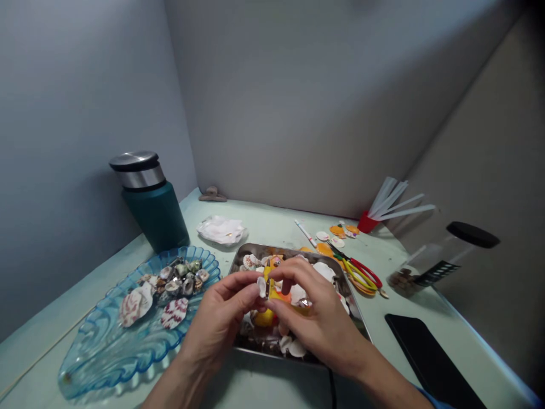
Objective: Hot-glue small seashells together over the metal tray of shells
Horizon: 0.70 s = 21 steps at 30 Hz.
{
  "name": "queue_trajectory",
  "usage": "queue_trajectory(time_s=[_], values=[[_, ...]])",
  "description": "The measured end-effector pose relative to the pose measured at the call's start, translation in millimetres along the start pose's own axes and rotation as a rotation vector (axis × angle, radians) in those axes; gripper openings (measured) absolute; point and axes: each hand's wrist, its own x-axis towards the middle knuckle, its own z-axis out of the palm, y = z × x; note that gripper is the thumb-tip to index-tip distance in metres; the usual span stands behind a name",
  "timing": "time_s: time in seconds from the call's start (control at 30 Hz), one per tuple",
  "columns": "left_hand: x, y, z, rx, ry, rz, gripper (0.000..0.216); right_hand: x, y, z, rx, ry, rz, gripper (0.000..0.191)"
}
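My left hand (230, 304) pinches a small white shell (261, 287) between thumb and forefinger, above the tray. Facing it, my right hand (313, 301) curls its thumb and forefinger round a small dark piece (268, 288) at the shell's edge; I cannot make out what it is. Below both hands lies a metal tray (358, 307) holding many white shells (324, 271). A yellow and orange object (264, 318) in the tray is partly hidden behind my fingers.
Left stands a blue scalloped dish (106, 346) with shells, behind it a teal bottle (155, 218). Crumpled white paper (222, 230) lies behind the tray. To the right are red and yellow-handled scissors (366, 272), a marker (305, 233), a jar (438, 261), a red cup (368, 222) of white sticks and a black phone (430, 358).
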Motion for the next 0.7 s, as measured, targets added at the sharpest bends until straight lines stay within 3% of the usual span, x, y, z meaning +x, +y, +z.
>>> queue_trajectory(time_s=[0.57,0.7], values=[[3.4,-5.3,-6.6,0.140,0.019,0.036,0.019,-2.3,5.4,-0.4,-0.114,-0.039,-0.043,0.024],[0.3,-1.3,-2.1,0.031,0.011,0.002,0.021,-2.5,5.2,2.1,-0.047,0.005,-0.027,0.037]])
